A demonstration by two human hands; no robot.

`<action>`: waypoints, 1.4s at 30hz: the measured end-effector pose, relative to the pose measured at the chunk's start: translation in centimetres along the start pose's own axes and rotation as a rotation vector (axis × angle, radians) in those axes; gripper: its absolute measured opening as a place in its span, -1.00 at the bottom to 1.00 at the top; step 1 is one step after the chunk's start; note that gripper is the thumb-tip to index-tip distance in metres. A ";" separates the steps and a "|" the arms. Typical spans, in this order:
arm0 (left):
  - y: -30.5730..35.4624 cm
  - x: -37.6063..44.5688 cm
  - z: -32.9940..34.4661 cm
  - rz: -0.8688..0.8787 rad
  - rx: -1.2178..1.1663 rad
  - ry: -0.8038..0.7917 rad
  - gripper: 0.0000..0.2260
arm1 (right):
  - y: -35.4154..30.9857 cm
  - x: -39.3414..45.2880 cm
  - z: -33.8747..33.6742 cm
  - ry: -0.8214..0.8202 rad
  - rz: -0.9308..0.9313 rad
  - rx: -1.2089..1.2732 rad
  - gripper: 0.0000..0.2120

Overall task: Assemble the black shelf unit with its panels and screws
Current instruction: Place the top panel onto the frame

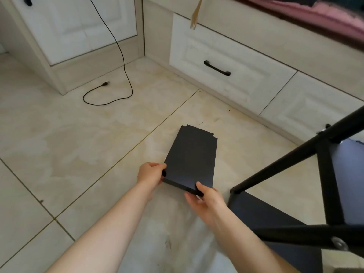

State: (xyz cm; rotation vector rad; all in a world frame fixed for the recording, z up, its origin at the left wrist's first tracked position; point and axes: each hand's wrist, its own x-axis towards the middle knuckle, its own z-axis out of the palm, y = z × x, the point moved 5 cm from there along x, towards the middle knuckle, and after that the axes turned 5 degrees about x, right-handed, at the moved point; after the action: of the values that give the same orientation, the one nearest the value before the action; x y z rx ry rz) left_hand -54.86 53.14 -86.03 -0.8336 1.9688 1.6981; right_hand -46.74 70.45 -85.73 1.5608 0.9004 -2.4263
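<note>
Head view: left hand (149, 173) and right hand (206, 201) each grip the black panel's (192, 154) near corners.

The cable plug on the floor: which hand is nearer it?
Left. The left hand grips the panel's left corner, on the plug's side; the right hand holds the opposite corner.

Floor (59, 134): glossy cream tiles with thin dark joints.
Cabinet door (74, 24): white, panelled, far left.
Drawers (226, 62): white fronts, black handle (217, 68).
Cable (118, 56): black, looping across the tiles.
Bedding (325, 14): pink, top right.
</note>
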 end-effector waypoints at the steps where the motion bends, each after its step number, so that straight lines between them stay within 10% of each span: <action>1: 0.3 -0.1 -0.2 -0.032 -0.055 -0.032 -0.91 | -0.1 -0.6 0.3 -0.017 -0.001 0.021 -0.61; 11: 3.9 -3.2 -2.7 -0.139 -0.177 -0.321 -0.86 | -0.9 -8.6 2.1 -0.163 0.067 0.043 -0.65; 42: 19.5 -38.9 -10.4 0.277 -0.226 -0.331 -0.86 | -14.1 -48.7 -8.7 -0.544 -0.213 -0.184 -0.88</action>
State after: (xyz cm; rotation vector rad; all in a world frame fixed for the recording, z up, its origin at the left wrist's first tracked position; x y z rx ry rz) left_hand -38.42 51.20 -44.49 -0.3260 1.7483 2.0914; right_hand -23.02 76.38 -40.45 0.7113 1.1665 -2.6065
